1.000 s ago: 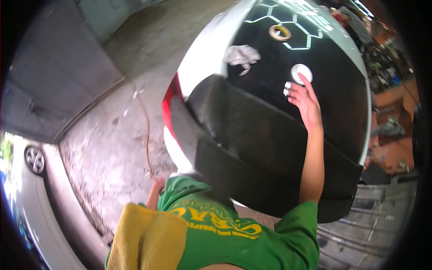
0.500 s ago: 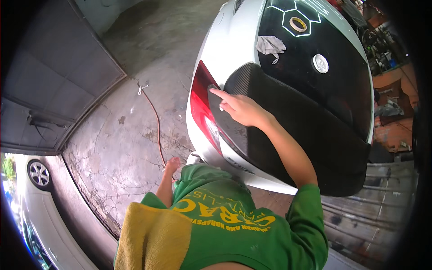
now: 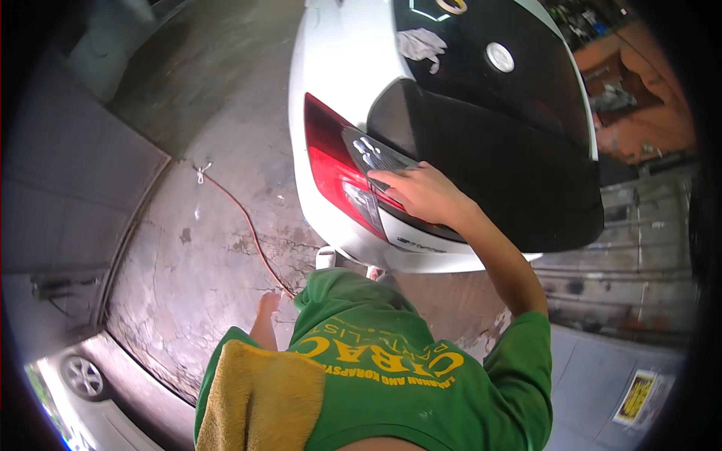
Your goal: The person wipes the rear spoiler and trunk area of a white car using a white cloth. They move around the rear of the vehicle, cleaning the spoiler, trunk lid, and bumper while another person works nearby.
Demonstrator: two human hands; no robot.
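Observation:
My right hand (image 3: 423, 194) lies with fingers stretched out on the dark carbon-patterned panel (image 3: 376, 155) beside the red tail light (image 3: 325, 154) of a white car. Several white streaks mark that panel just beyond the fingertips. The hand holds nothing that I can see. Low at my side hangs my left hand (image 3: 268, 303), small and blurred above the floor near a thin reddish-brown hose (image 3: 252, 233); its fingers are unclear. Farther up the car, on the dark glass, lie a crumpled grey cloth (image 3: 421, 46), a round white disc (image 3: 499, 57) and a yellowish ring, like a tape roll (image 3: 451, 6).
The black trunk lid (image 3: 511, 177) spreads right of my hand. A large grey metal door (image 3: 68, 195) stands left, and another car's wheel (image 3: 83, 377) shows at lower left. A yellow towel (image 3: 259, 395) hangs over my green shirt (image 3: 391, 383). Cracked concrete floor (image 3: 188, 278) surrounds the car.
My right hand has moved down the panel toward me and its fingers now lie flatter. White streaks now show where it pointed. The view has shifted, and my left hand sits a little lower.

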